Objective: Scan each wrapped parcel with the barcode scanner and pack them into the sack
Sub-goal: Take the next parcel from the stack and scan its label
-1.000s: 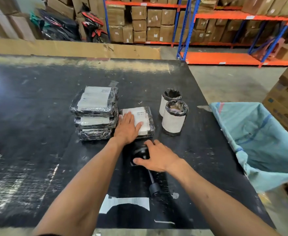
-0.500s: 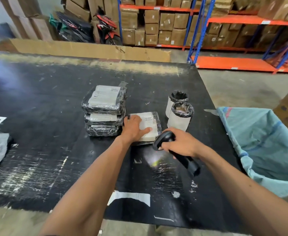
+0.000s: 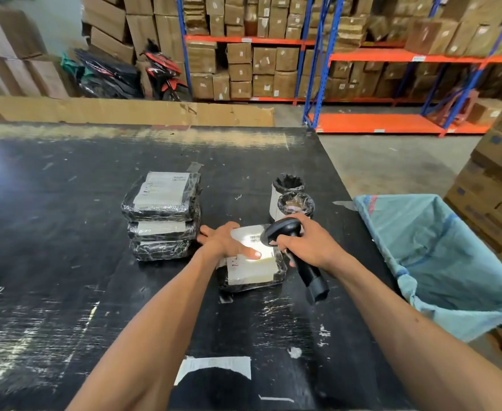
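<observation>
A flat parcel [image 3: 251, 272] in black wrap with a white label lies on the black table [image 3: 66, 232]. My left hand [image 3: 226, 241] grips its left edge, thumb on the label. My right hand [image 3: 309, 243] holds the black barcode scanner [image 3: 282, 231] just above the parcel, and its light falls on the label's barcode. A stack of three wrapped flat parcels [image 3: 162, 215] stands to the left. Two wrapped cylindrical parcels [image 3: 291, 197] stand behind the scanner, the nearer one partly hidden. The open light-blue sack [image 3: 439, 256] hangs at the table's right edge.
A torn white label [image 3: 214, 366] is stuck on the table near me. Cardboard boxes [image 3: 493, 185] are stacked on the floor at far right beyond the sack. Orange and blue shelving [image 3: 362, 57] full of boxes fills the background, with a long cardboard sheet [image 3: 125, 111] behind the table.
My right hand picked the scanner up off the table and brought it over the parcel, now lighting the label. My left hand pulled the parcel nearer to me.
</observation>
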Demonstrator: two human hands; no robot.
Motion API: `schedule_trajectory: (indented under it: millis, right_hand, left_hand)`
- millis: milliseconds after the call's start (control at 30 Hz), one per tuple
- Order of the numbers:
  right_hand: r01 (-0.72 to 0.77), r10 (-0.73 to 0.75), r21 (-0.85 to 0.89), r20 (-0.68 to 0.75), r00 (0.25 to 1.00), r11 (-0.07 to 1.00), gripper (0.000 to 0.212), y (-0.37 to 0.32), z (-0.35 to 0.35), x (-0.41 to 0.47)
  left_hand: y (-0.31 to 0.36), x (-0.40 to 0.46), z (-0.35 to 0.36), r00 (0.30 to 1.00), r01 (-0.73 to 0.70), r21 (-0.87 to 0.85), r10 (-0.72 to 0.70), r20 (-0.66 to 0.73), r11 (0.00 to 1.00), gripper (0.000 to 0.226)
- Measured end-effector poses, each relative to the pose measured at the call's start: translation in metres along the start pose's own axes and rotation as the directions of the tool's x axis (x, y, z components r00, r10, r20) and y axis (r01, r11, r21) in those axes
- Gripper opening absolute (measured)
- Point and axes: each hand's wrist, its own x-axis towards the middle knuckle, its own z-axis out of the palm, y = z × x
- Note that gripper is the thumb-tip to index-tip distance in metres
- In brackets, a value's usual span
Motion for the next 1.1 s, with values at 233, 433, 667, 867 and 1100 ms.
schedule_trajectory:
  millis: [233, 433, 667, 867, 1100]
  right_hand:
    - [0.002, 0.009, 0.181, -0.059, 0.998, 0.983, 0.045, -0.005, 0.001, 0.005]
    - [-0.057, 0.052, 0.358, 0.023, 0.998, 0.932, 0.051, -0.02, 0.002, 0.015]
    - [0.086, -0.055, 0.295, -0.111, 0.992, 0.952, 0.037, -0.038, -0.001, -0.003]
    - [0.244, -0.17, 0.249, -0.285, 0.943, 0.937, 0.044, -0.049, 0.008, -0.013]
    - [0.306, -0.218, 0.279, -0.307, 0.926, 0.91, 0.045, -0.058, 0.011, -0.013]
  left_hand:
    - [-0.019, -0.002, 0.012, 0.981, -0.166, -0.385, 0.112, -0.159, 0.908, 0.103]
    - [-0.02, -0.004, 0.014, 0.965, -0.253, -0.345, 0.211, -0.157, 0.904, 0.095]
    - [-0.013, -0.041, 0.0, 0.909, -0.385, -0.373, 0.278, -0.31, 0.844, 0.077]
    - [-0.006, -0.052, -0.027, 0.817, -0.518, -0.423, 0.284, -0.501, 0.744, 0.067]
    - [-0.001, -0.047, -0.041, 0.756, -0.578, -0.417, 0.267, -0.598, 0.701, 0.064]
